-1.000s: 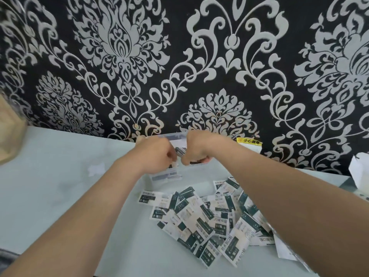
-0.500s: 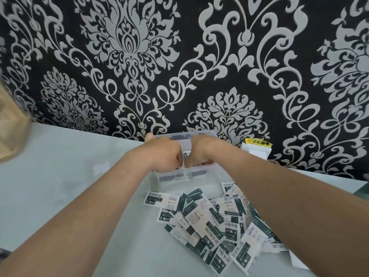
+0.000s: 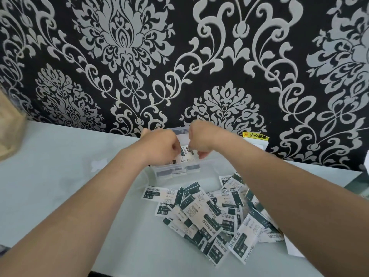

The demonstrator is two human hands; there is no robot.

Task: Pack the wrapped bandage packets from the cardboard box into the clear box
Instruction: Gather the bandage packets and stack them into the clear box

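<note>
Standing a few wrapped bandage packets [image 3: 186,154] upright inside the clear box [image 3: 175,172], left hand [image 3: 161,146] and right hand [image 3: 202,140] both clench around them; most work seems undone, with a large loose pile [image 3: 215,212] on the table [image 3: 60,176] at the box's 5 o'clock

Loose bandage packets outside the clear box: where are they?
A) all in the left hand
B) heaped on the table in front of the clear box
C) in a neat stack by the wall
B: the loose packets lie heaped on the table, camera-side of the clear box.
</note>
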